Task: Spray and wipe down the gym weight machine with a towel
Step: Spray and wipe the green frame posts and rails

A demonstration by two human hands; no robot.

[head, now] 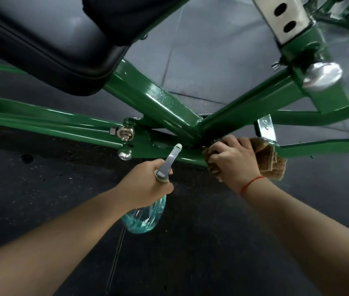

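Nearest on my feed, two bare forearms reach in from the bottom edge over the dark rubber floor. The left hand is wrapped round the neck of the spray bottle, fingers curled tight on it. The clear body with its teal liquid hangs below the fist. The grey nozzle points up and away, its tip just short of the lowest green bar. I cannot tell whether a finger sits on the trigger, as the fist hides it.

Just right of the nozzle, the right hand, with a red string at the wrist, is clamped on the tan towel. Its fingers bend over the folded cloth and press it against the weight machine frame at the joint where the green tubes meet. The loose folds of the towel stick out to the right of the hand, under a small steel bracket.

Left of that joint I see two bolts on the frame, one above the other. Farther up and left, a black seat pad sits over the sloping tube. At far right a chrome knob stands out from a green collar, and a perforated steel post rises from it. Grey floor tiles lie beyond.
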